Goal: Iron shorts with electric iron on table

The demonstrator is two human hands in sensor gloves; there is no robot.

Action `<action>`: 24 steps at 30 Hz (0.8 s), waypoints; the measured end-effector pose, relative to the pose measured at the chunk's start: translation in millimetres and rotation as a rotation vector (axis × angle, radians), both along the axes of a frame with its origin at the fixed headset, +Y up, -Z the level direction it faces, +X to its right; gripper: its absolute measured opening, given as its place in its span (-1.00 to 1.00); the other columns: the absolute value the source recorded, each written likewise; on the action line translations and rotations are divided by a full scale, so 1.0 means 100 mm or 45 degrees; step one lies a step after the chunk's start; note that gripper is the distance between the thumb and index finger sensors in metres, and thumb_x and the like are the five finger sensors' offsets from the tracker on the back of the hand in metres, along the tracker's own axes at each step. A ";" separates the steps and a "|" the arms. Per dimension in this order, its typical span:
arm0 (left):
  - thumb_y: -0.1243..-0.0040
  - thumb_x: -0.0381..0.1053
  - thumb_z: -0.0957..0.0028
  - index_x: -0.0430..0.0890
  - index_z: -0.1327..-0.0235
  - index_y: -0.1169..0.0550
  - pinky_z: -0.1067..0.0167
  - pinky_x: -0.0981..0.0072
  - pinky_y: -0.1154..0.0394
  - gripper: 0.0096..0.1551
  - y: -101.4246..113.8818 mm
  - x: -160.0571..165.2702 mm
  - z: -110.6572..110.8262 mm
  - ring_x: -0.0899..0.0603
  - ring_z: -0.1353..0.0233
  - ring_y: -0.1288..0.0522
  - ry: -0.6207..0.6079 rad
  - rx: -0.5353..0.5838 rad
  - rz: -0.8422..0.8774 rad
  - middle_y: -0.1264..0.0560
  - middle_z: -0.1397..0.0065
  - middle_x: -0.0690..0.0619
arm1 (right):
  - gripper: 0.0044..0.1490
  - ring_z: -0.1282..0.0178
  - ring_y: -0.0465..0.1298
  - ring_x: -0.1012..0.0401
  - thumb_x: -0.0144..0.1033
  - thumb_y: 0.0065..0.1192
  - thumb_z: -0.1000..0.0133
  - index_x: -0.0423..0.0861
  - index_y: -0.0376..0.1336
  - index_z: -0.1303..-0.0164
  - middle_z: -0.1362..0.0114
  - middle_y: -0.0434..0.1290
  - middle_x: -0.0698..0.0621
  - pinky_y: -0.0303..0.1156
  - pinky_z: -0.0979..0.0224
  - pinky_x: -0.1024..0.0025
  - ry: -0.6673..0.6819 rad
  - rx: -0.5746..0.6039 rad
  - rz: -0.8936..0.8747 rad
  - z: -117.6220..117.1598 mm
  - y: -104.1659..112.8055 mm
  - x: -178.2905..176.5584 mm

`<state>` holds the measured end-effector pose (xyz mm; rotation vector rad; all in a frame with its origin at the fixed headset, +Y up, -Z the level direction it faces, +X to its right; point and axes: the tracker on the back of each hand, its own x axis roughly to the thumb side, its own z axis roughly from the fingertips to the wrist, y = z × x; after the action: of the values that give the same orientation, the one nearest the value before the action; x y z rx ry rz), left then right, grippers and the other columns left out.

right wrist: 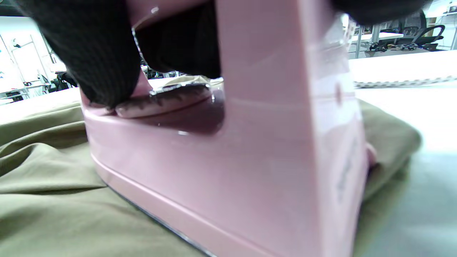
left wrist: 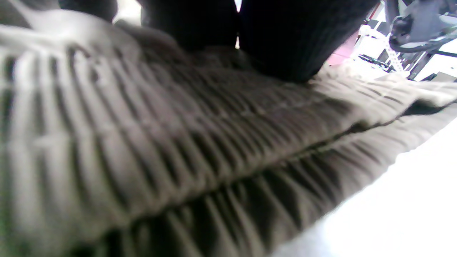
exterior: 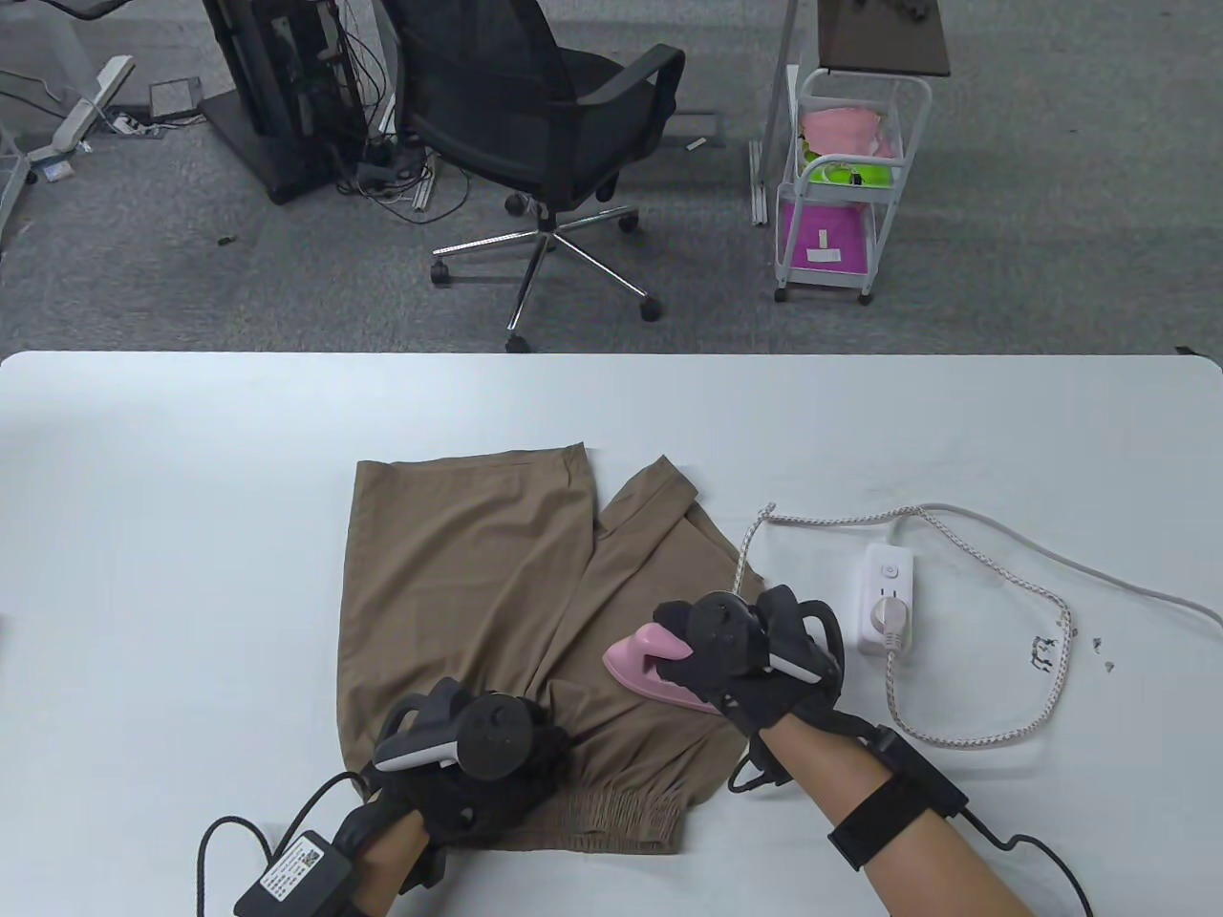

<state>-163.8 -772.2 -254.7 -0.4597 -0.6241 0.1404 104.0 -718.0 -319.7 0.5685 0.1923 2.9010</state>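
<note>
Brown shorts (exterior: 478, 592) lie spread on the white table (exterior: 172, 535), waistband toward me. My right hand (exterior: 736, 659) grips the handle of a small pink iron (exterior: 638, 661), whose soleplate rests on the right leg of the shorts. In the right wrist view the iron (right wrist: 250, 150) fills the frame, with my gloved fingers (right wrist: 96, 57) wrapped around its handle over the cloth (right wrist: 46, 192). My left hand (exterior: 478, 764) presses on the shorts near the elastic waistband (exterior: 611, 817). The left wrist view shows the ribbed waistband (left wrist: 178, 142) under my fingers (left wrist: 278, 39).
A white power strip (exterior: 889, 597) lies right of the shorts with the iron's braided cord (exterior: 1041, 611) plugged in and looping across the table. Beyond the far table edge stand an office chair (exterior: 535, 124) and a white cart (exterior: 846, 172).
</note>
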 end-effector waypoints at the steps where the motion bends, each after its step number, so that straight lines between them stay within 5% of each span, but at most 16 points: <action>1: -0.26 0.16 -0.11 0.23 -0.48 -0.35 -0.50 -0.36 -0.14 -0.36 0.00 0.00 0.00 -0.13 -0.50 -0.25 0.000 0.000 0.000 -0.23 -0.58 0.12 | -0.29 0.15 0.62 0.23 0.18 0.55 -0.10 0.25 0.31 -0.43 -0.14 0.54 0.20 0.54 0.27 0.07 0.000 0.007 -0.008 0.01 0.00 0.02; 10: -0.26 0.16 -0.11 0.23 -0.48 -0.34 -0.50 -0.35 -0.14 -0.36 0.00 0.00 0.00 -0.13 -0.50 -0.25 0.002 0.002 -0.001 -0.23 -0.58 0.12 | -0.29 0.15 0.62 0.23 0.18 0.56 -0.09 0.26 0.31 -0.43 -0.14 0.54 0.20 0.53 0.26 0.07 -0.022 0.004 -0.114 0.03 -0.02 -0.13; 24: -0.26 0.16 -0.12 0.22 -0.50 -0.31 -0.51 -0.35 -0.12 -0.33 0.01 0.00 0.01 -0.11 -0.54 -0.19 -0.003 0.005 -0.003 -0.10 -0.63 0.16 | -0.26 0.14 0.62 0.24 0.19 0.54 -0.11 0.26 0.27 -0.47 -0.17 0.52 0.20 0.54 0.26 0.08 0.094 0.024 -0.176 0.01 0.01 -0.92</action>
<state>-163.3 -771.7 -254.1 -0.4567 -0.6260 0.1367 11.6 -717.1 -318.7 0.6654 0.1301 2.7532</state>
